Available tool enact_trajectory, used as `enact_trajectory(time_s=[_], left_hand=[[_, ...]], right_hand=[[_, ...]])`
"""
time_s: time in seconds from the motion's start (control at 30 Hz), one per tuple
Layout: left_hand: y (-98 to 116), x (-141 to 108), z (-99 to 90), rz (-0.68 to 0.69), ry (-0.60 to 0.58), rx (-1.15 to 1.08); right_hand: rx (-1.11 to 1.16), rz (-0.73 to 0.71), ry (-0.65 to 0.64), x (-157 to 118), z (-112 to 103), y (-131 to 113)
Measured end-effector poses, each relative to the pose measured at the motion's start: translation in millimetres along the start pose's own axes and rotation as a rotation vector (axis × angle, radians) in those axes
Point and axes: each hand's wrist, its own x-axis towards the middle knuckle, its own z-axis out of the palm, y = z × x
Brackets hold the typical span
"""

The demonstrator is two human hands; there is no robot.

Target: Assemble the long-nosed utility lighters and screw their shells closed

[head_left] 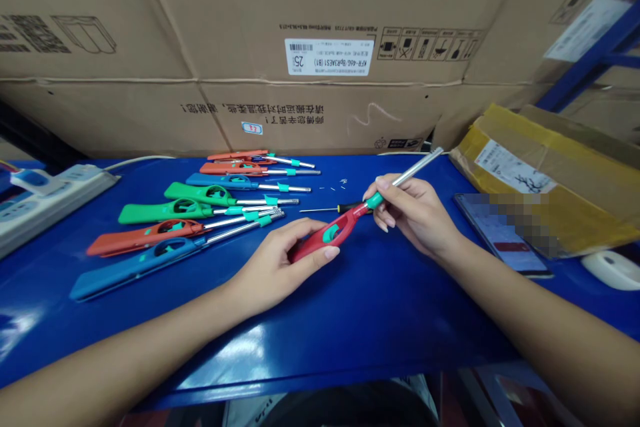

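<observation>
My left hand is wrapped round the handle of a red long-necked lighter, whose trigger opening shows green inside. With thumb and fingers, my right hand pinches the lighter's metal neck near a green piece at its base; the tip points up and to the right. Behind the lighter lies a screwdriver with a yellow and black handle, partly covered. Several orange, blue and green lighters lie in a row on the left, with green pieces on their metal necks.
A blue table carries a white power strip at the left. On the right are a phone, a taped yellow-brown package and a white mouse. Large cardboard boxes stand behind.
</observation>
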Motion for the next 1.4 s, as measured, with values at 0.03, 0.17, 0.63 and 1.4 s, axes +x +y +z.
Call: enact_trajectory(time_s=[0.03,0.17,0.63,1.4], left_hand=[[0.2,-0.2,0.1,0.005,0.002,0.008],[1.7,-0.5,0.0,0.024,0.001,0.033],[0.1,-1.7,0.9,0.016,0.015,0.027],[-0.6,4.4,-1.8,-0.436,-0.201,-0.858]], right_hand=[[-0.001,0.0,-0.004,0.1,-0.3,0.2],[-0.008,-0.011,-0.016,0.6,-1.7,1.7],[0.014,0.001,-0.022,-0.2,-1.9,1.3],[0.224,0.143,-0.049,-1.0,2.5,2.7]])
